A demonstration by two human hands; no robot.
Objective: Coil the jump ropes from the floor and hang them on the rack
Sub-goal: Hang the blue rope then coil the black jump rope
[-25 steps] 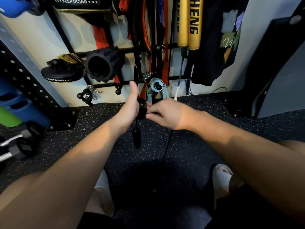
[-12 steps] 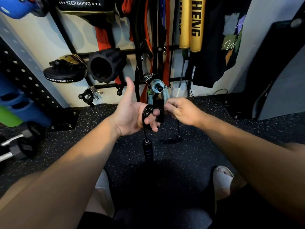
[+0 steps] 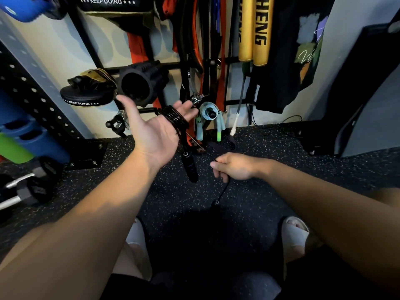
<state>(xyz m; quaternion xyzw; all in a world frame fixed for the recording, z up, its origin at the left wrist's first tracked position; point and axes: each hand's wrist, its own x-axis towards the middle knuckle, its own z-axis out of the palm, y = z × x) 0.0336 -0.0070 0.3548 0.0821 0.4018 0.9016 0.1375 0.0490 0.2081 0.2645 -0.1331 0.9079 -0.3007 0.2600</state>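
A black jump rope is wound in several loops around the fingers of my left hand, which is held palm up with the fingers spread. One black handle dangles below that hand. My right hand, lower and to the right, pinches the rope's free end, and a short length with a small end piece hangs from it above the floor. The black wall rack stands behind both hands.
On the rack hang a foam roller, a focus pad, resistance bands, yellow padded sticks and a teal hand gripper. Dumbbells lie at the left on the speckled rubber floor. My sandalled feet are below.
My left hand has risen and opened palm up with the loops still around its fingers. My right hand has dropped down and away, drawing the rope's free end lower.
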